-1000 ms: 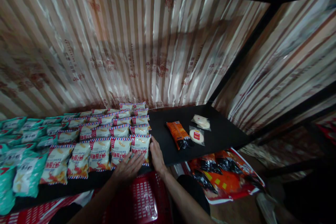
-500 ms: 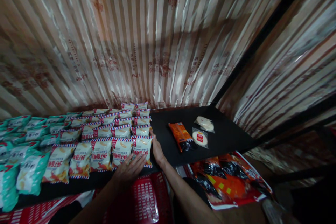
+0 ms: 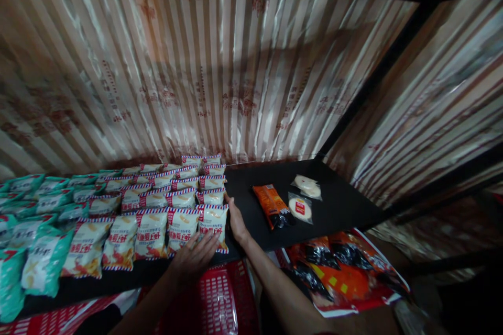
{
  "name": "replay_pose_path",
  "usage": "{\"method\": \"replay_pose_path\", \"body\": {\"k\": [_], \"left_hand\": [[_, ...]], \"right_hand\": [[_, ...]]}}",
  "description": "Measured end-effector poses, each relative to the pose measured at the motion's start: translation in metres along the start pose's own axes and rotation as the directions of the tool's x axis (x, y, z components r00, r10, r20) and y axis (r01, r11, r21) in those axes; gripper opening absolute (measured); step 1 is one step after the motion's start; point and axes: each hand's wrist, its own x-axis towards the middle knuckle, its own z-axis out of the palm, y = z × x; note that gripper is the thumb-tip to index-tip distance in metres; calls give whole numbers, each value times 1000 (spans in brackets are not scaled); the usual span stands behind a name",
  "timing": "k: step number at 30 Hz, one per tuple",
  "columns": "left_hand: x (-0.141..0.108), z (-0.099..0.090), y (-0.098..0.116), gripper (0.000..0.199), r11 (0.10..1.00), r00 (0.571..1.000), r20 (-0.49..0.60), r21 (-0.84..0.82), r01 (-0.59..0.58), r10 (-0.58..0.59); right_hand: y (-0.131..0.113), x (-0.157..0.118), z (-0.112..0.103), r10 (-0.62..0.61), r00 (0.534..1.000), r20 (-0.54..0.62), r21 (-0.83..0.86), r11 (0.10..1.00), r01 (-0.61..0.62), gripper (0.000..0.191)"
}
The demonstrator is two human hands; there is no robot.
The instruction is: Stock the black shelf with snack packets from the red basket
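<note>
Rows of small white snack bags [image 3: 151, 234] with red lettering and striped top edges stand on a black shelf [image 3: 251, 230]. My left hand [image 3: 195, 254] lies with its fingers flat against the lower front of the bags at the right end of the front row. Along the right side of the end bag [image 3: 212, 220], my right hand [image 3: 237, 220] is held upright with fingers stretched out, its palm side toward the bag. The two hands frame that corner of the rows. Neither hand is wrapped round a bag.
Teal snack bags [image 3: 46, 264] fill the shelf's left side. Right of my hands lie an orange packet [image 3: 272, 206] and round white items in clear wrap [image 3: 300, 207]. Below are a red basket [image 3: 218, 298] and a box of orange packets [image 3: 346, 272]. Striped sheeting [image 3: 243, 63] hangs behind.
Almost nothing differs. Both hands stay at the same corner bag, and the view has shifted very slightly.
</note>
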Motion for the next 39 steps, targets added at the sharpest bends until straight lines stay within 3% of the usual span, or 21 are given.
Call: {"method": "replay_pose_path", "body": {"k": [7, 11, 15, 22, 39], "left_hand": [[5, -5, 0, 37, 998, 999, -12, -47, 31, -31], [6, -7, -1, 39, 998, 999, 41, -51, 23, -21], [6, -9, -1, 40, 998, 998, 56, -51, 23, -21], [2, -6, 2, 41, 999, 997, 75, -28, 30, -28], [4, -8, 1, 41, 999, 998, 59, -22, 36, -35]], "right_hand": [[-4, 4, -6, -70, 997, -15, -83, 994, 69, 64], [-7, 22, -12, -110, 988, -108, -141, 985, 95, 68], [-3, 42, -15, -88, 991, -98, -178, 982, 69, 68], [4, 51, -6, 6, 999, -48, -128, 992, -12, 69], [1, 47, -1, 58, 998, 24, 16, 998, -58, 77]]}}
